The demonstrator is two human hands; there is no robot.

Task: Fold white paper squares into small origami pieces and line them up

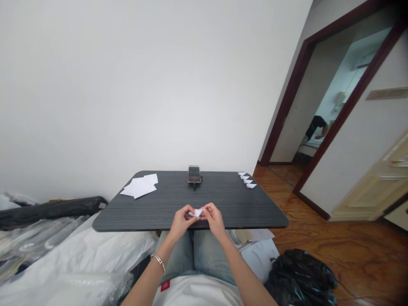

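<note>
Between my two hands, just above the near edge of the dark table (172, 191), is a small folded piece of white paper (197, 212). My left hand (184, 219) pinches its left side between thumb and fingers. On the other side, my right hand (212, 216) pinches the right end in the same way. The paper looks creased into a small boat-like shape, partly covered by my fingertips. Several folded white paper pieces (247, 181) lie in a row at the table's far right. A loose pile of flat white paper sheets (140, 187) rests at the far left.
A small dark device on a stand (194, 174) is at the table's back middle, against the white wall. Black plastic bags (298, 276) lie on the floor at right. Plastic-wrapped items (47, 238) are at left. A person (317, 127) is visible through the doorway.
</note>
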